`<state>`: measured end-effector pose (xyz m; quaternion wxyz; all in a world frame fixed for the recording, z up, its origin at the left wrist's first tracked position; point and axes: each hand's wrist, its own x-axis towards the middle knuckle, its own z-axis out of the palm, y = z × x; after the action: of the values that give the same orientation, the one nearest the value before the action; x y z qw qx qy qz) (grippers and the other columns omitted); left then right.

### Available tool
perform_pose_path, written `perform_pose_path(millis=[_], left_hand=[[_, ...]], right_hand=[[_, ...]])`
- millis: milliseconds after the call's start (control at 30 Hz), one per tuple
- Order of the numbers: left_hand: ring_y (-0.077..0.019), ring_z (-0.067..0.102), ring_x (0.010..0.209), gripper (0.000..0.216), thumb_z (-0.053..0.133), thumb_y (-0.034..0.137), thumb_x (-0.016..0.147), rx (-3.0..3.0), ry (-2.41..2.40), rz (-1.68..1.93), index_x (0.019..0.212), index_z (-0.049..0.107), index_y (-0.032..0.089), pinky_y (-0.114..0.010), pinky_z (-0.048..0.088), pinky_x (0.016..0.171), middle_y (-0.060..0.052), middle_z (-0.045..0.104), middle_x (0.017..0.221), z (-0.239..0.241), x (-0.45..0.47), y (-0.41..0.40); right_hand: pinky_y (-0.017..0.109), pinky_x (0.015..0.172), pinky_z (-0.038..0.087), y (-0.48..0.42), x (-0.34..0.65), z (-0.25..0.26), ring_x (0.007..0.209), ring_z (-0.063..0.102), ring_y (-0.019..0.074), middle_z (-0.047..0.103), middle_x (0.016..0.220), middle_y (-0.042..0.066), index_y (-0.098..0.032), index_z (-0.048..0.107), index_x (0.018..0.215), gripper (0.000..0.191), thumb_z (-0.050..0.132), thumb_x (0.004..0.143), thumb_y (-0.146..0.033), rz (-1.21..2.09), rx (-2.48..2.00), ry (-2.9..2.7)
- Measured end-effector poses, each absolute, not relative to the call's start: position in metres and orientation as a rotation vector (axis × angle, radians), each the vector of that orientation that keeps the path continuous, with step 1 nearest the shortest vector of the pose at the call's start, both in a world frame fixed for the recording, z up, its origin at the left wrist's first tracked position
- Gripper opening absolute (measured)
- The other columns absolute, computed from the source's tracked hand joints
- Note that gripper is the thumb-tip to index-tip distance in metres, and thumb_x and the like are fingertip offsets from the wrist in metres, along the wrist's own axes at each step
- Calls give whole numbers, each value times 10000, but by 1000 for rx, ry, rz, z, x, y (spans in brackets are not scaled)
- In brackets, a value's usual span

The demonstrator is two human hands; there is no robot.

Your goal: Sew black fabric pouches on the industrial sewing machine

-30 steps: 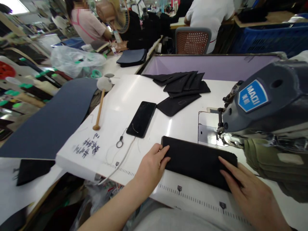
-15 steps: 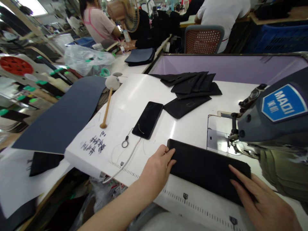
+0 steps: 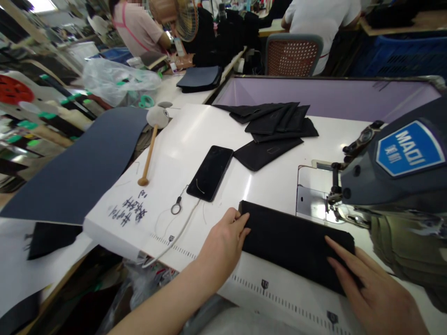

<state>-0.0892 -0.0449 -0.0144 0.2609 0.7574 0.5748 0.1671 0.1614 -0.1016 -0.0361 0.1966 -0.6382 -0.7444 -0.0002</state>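
Observation:
A long, folded black fabric piece [image 3: 289, 244] lies on the white sewing table in front of the sewing machine [image 3: 394, 172]. My left hand [image 3: 223, 242] pinches its left end between thumb and fingers. At the right end, my right hand [image 3: 373, 288] grips the fabric, two fingers showing on top and the rest hidden at the edge. The machine's needle and presser foot stand just beyond the fabric, apart from it. Several black fabric pieces [image 3: 258, 156] lie overlapping farther back on the table.
A phone [image 3: 211, 173] with a cable and ring strap lies left of the fabric. Beyond it are a mallet [image 3: 150, 156] and a large dark sheet [image 3: 80, 163]. Thread cones stand at far left. Olive fabric [image 3: 401, 256] hangs beside the machine. Two people sit at the back.
The view has shifted slightly, so the table's things appear a little farther left. Both hands keep their hold on the black fabric piece, which stays in about the same place.

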Motion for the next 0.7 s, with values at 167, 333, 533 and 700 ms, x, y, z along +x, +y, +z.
perform_pose_path(millis=[167,333,533,700], left_hand=[[-109,537,634,247,420,145,821,2132,1548,469,1034,545,140,-230,491,610,-21,491,811,-17,-91,-43],[-104,540,622,254,391,195,845,2188,1509,508,1041,548,157,-216,485,606,-18,502,798,-19,-94,-41],[-136,555,671,292,353,243,859,2196,1487,581,1037,562,143,-259,496,639,-36,510,808,-22,-96,-41],[-125,548,672,289,356,228,860,2177,1473,608,1064,545,150,-248,493,635,-37,518,813,-23,-96,-42]], right_hand=[[279,562,485,-101,158,-30,681,592,181,581,821,65,-167,564,1092,358,327,892,-345,146,-1793,-2027],[295,631,497,-101,156,-27,755,589,191,591,871,78,-159,565,1094,333,345,886,-298,230,-1847,-1986],[306,697,497,-102,155,-26,866,580,204,592,975,104,-148,555,1115,330,344,895,-272,248,-1844,-1962],[310,673,506,-101,155,-26,867,588,219,604,947,96,-169,565,1118,336,350,889,-287,211,-1862,-1957]])
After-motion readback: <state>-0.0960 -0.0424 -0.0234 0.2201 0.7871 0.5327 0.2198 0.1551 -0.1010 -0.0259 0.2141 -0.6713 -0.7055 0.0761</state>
